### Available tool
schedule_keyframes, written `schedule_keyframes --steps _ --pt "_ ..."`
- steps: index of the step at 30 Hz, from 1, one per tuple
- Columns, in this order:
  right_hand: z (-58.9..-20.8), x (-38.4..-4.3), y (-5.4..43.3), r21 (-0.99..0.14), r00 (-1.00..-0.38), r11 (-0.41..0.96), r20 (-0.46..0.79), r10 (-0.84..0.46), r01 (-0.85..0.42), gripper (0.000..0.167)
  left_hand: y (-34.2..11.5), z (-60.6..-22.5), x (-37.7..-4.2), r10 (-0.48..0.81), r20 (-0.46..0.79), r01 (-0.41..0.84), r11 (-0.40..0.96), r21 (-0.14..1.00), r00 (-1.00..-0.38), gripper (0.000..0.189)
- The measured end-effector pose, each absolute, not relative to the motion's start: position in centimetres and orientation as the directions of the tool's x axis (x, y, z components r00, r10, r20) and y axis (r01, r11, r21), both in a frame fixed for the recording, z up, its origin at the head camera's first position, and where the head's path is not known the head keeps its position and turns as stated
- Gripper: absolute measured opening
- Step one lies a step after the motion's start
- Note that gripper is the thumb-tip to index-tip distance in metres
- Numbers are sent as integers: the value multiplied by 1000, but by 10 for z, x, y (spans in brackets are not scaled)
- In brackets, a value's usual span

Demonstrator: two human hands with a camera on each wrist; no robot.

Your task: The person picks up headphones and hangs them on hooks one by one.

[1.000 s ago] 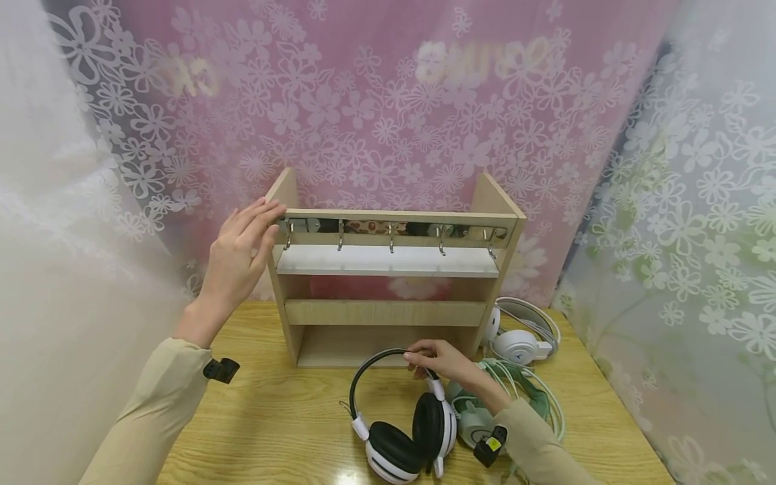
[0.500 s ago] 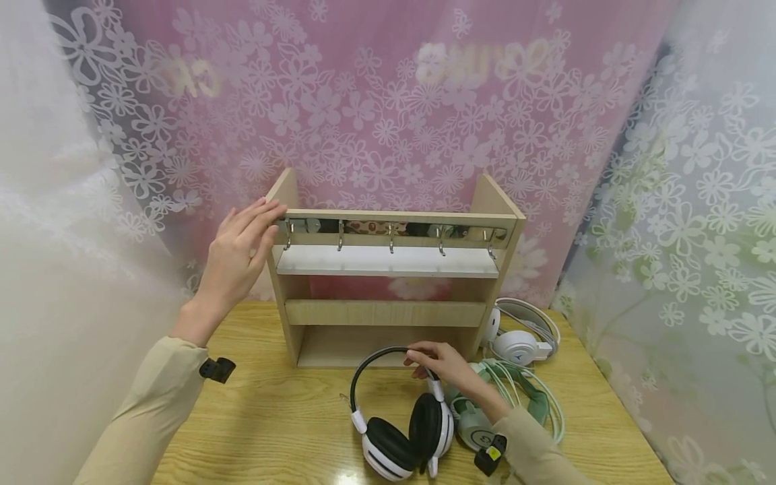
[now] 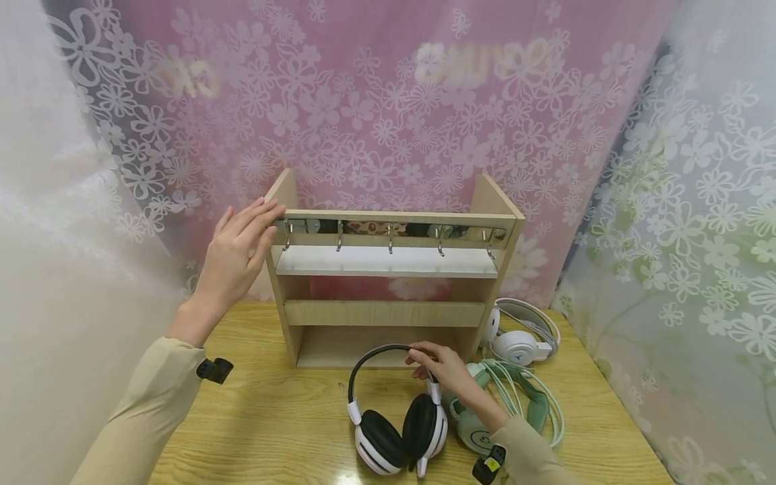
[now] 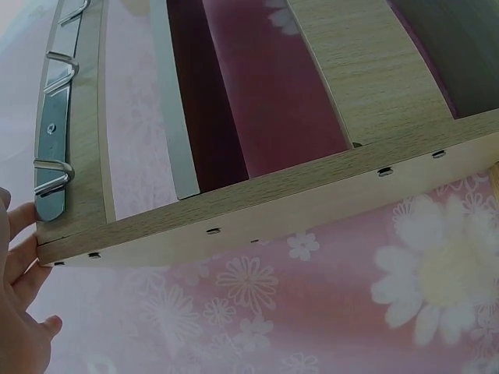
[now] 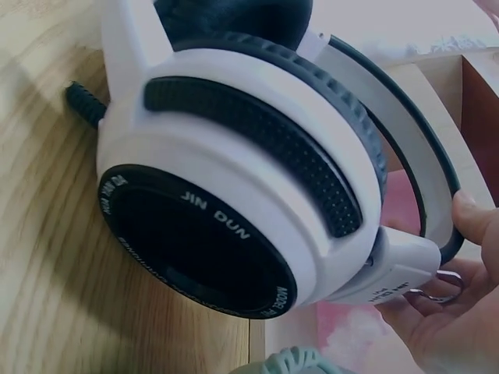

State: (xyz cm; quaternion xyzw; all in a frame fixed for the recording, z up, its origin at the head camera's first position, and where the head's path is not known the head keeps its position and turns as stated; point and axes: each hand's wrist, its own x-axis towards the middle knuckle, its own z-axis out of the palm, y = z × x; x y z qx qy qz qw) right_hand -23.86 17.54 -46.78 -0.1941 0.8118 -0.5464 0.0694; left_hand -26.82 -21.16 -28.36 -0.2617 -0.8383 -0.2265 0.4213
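Note:
My right hand (image 3: 445,367) pinches the black headband of white-and-black headphones (image 3: 432,441), at its right side. They hang upright in front of the small wooden shelf (image 3: 388,313), ear cups down; whether the cups touch the table I cannot tell. In the right wrist view one white ear cup (image 5: 234,148) fills the middle, and my right thumb and fingers (image 5: 475,222) are round the band's end. My left hand (image 3: 233,252) rests with fairly straight fingers against the shelf's upper left corner. A metal hook strip (image 3: 391,230) runs along the shelf's top board.
Green headphones (image 3: 475,431) with a pale cable lie on the table (image 3: 273,417), partly behind my right forearm. White headphones (image 3: 518,347) lie by the shelf's right side. A flowered pink curtain (image 3: 388,121) hangs behind, with pale sheets at both sides.
The held headphones have shifted slightly left and turned a little, ear cups swinging left. My right hand has moved only slightly. My left hand stays at the shelf corner.

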Motion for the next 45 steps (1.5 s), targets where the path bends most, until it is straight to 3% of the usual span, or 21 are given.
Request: schedule_keyframes --steps 9,20,29,45 --pt "-475 -237 168 -877 -922 350 220 -318 -330 38 -218 -281 -266 299 806 600 795 86 -511 41" --pt "-473 -234 159 -868 -943 384 245 -224 -317 33 -230 -281 -263 357 826 566 822 -56 -437 50" --pt "-469 -229 151 -831 -935 428 308 -177 -355 31 -232 -287 -263 344 821 575 818 -23 -456 52" --pt "-450 -231 136 -850 -916 342 375 -141 -400 30 -229 -285 -260 309 829 577 816 20 -465 44"
